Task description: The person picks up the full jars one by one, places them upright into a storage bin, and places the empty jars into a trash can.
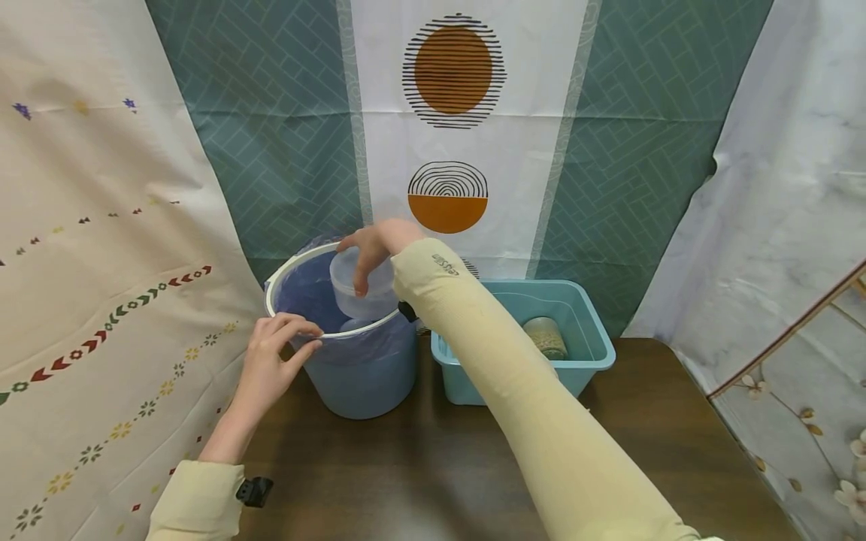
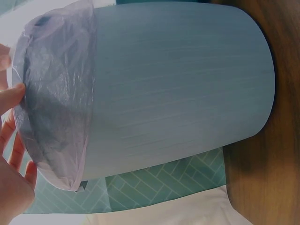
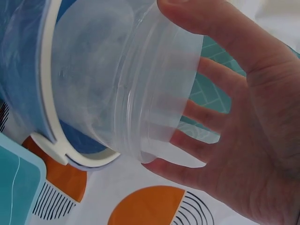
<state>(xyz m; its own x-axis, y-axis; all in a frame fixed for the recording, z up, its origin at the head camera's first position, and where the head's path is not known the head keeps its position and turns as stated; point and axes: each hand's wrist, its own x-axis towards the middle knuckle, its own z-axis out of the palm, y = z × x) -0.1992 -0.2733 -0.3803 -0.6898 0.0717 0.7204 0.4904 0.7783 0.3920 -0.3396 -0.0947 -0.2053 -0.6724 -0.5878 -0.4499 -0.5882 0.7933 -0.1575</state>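
A blue bin [image 1: 361, 391] with a white rim [image 1: 273, 294] stands on the table, lined with a translucent purplish bag [image 2: 56, 89]. My right hand [image 1: 382, 244] grips a clear round plastic container [image 1: 346, 279] from above, at the mouth of the bin. Thumb and fingers spread around the container's wider end in the right wrist view, while its narrower end points into the bin. At the near side of the rim, my left hand [image 1: 271, 361] pinches the edge between thumb and fingers, over the bag. Beneath the container, part of another pale object [image 1: 355, 324] shows inside the bin.
A teal plastic tub [image 1: 467, 387] stands right of the bin, partly covered by my right forearm. Inside the tub lies a jar [image 1: 545, 338] with grainy contents. Dark wooden table [image 1: 379, 473] extends in front. Patterned cloths hang behind and at both sides.
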